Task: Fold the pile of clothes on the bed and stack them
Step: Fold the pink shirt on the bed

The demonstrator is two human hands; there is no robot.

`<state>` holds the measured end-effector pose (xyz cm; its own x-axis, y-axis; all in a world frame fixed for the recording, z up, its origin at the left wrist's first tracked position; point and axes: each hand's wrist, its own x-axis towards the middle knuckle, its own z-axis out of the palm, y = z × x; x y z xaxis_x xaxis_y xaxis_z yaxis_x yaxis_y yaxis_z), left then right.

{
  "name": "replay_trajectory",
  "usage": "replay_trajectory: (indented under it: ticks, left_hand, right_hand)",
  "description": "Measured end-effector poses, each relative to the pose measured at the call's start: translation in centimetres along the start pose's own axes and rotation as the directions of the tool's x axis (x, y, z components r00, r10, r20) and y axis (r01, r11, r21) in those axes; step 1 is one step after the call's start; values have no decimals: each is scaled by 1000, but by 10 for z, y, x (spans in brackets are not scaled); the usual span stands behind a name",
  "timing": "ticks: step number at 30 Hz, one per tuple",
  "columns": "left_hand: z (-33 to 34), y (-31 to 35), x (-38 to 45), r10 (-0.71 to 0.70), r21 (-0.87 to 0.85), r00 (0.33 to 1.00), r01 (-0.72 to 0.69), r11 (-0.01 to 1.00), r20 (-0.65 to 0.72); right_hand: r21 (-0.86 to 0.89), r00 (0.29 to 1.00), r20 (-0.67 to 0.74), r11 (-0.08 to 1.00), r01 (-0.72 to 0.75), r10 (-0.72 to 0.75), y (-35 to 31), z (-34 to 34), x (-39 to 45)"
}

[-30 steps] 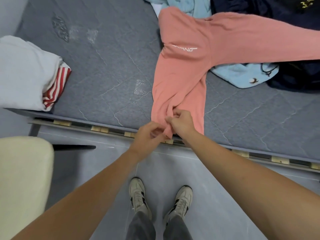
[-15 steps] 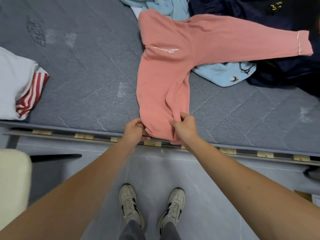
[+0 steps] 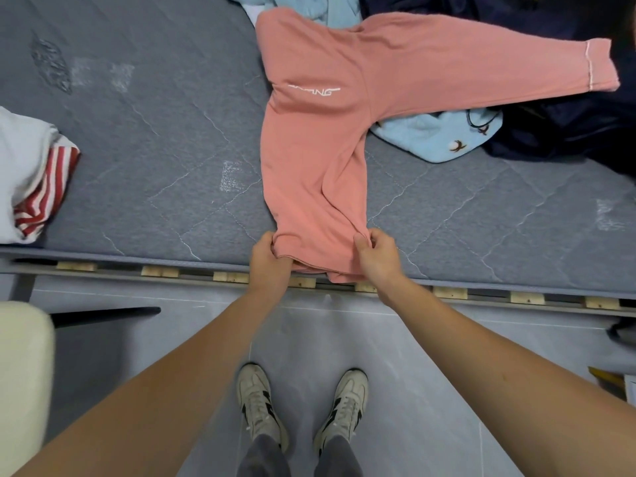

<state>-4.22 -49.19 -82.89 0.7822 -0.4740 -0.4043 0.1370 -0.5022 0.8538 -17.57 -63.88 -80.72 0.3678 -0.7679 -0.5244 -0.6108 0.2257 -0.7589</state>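
Note:
A pink long-sleeved sweatshirt (image 3: 313, 146) with white lettering lies on the grey mattress (image 3: 155, 149), folded lengthwise, one sleeve stretched out to the right. Its hem hangs slightly over the near mattress edge. My left hand (image 3: 272, 258) pinches the hem's left corner and my right hand (image 3: 377, 253) pinches the right corner. Behind and beside the sweatshirt lies the unfolded pile: a light blue garment (image 3: 437, 136) and dark navy clothes (image 3: 564, 125). At the far left sits a white garment (image 3: 20, 160) on a red-and-white striped one (image 3: 48, 187).
The bed frame's slatted edge (image 3: 447, 292) runs across below the mattress. I stand on a grey tiled floor (image 3: 395, 356), my sneakers (image 3: 261, 404) close to the bed. A cream cushioned seat (image 3: 20, 380) is at lower left.
My hands have moved apart from the middle of the hem to its two corners, spreading the bottom edge flat. The view has shifted right, showing the whole outstretched sleeve.

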Motion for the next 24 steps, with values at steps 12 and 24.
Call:
replay_trajectory:
  ticks: [12, 24]
  left_hand:
    - [-66, -19, -37, 241, 403, 970, -217, 889, -8]
    - [-80, -57, -43, 182, 554, 966, -253, 793, 182]
  right_hand:
    - [-263, 997, -18, 963, 62, -69, 6, 0, -8]
    - [-738, 992, -110, 664, -118, 55, 26, 2, -21]
